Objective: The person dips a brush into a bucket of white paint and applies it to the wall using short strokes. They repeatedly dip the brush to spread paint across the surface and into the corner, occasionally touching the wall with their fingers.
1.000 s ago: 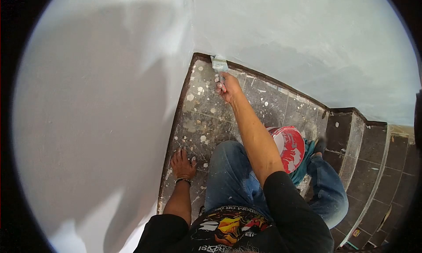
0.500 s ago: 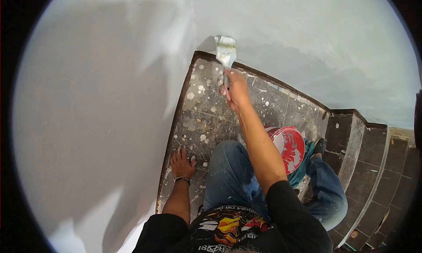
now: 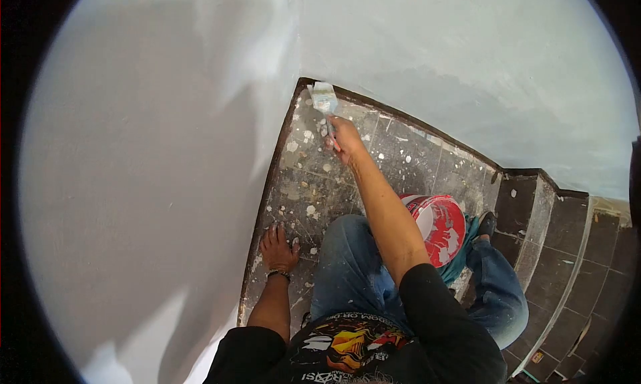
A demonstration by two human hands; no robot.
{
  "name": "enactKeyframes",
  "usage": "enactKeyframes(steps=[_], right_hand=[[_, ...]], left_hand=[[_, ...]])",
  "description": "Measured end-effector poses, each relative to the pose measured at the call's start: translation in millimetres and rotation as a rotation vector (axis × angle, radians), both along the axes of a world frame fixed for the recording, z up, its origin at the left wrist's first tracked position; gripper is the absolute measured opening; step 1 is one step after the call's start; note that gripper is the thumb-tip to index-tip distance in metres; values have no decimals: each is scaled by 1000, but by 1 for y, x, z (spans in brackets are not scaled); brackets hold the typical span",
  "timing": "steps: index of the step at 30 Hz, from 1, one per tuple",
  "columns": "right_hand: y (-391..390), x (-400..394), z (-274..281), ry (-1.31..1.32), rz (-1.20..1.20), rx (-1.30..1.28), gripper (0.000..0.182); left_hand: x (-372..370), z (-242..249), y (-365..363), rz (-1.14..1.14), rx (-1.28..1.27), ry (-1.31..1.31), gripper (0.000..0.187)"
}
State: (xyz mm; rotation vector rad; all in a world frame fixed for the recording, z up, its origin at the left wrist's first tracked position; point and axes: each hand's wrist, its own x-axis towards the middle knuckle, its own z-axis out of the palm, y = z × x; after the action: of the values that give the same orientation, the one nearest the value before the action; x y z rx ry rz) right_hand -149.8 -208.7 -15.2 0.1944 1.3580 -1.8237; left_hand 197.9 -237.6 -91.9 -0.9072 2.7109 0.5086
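My right hand (image 3: 344, 138) is closed round the handle of a paintbrush (image 3: 324, 98). The brush's wide, pale, paint-covered head is near the corner, at the dark skirting below the right wall. My left hand (image 3: 278, 248) lies on the speckled floor with its fingers spread, beside the left wall's skirting, and holds nothing. To the right of my knee stands a red and white bucket (image 3: 445, 230), its side smeared with pale paint. Whether the bristles touch the skirting I cannot tell.
A grey wall (image 3: 147, 150) rises on the left and a pale wall (image 3: 467, 70) on the right. Dark tiled steps (image 3: 561, 227) go down at the right. Green cloth (image 3: 456, 266) lies by the bucket, and my bent legs frame it.
My right hand and the paintbrush have moved left and down, from the right wall above the skirting to the skirting near the corner. My left hand stays in place.
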Motion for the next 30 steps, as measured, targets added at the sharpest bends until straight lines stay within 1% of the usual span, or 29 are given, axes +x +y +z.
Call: enactKeyframes(steps=[3,7,10,14,17,19,21,24,25,27,30], right_hand=[[-5,-6,-2,-43,5,-58,19],[-10,-12,-7,-35,2,-16,19],[-10,-17,-9,-42,-25,32,19],[-12,-26,-6,-12,-67,19,22],[-12,-26,9,55,-66,4,21],[-13,-19,33,137,-51,-23,20],[-11,-7,52,238,-42,-74,20],[-6,13,47,213,-34,-9,20],[-6,18,43,158,-46,6,21],[-6,16,20,86,-58,8,24],[-6,11,5,3,-28,27,26]], left_hand=[[0,-1,0,-4,2,-15,68],[3,-5,0,-11,-12,-5,67],[1,-5,0,2,-1,-87,72],[2,-4,-1,-1,10,-59,70],[4,-10,-2,-13,-9,-20,68],[6,-13,-1,-27,-42,8,68],[4,-5,-1,-10,9,12,67],[2,-1,-1,3,31,17,67],[2,-2,-2,2,29,19,67],[3,-8,-1,-7,-2,4,66],[4,-8,-1,-11,-19,4,66]])
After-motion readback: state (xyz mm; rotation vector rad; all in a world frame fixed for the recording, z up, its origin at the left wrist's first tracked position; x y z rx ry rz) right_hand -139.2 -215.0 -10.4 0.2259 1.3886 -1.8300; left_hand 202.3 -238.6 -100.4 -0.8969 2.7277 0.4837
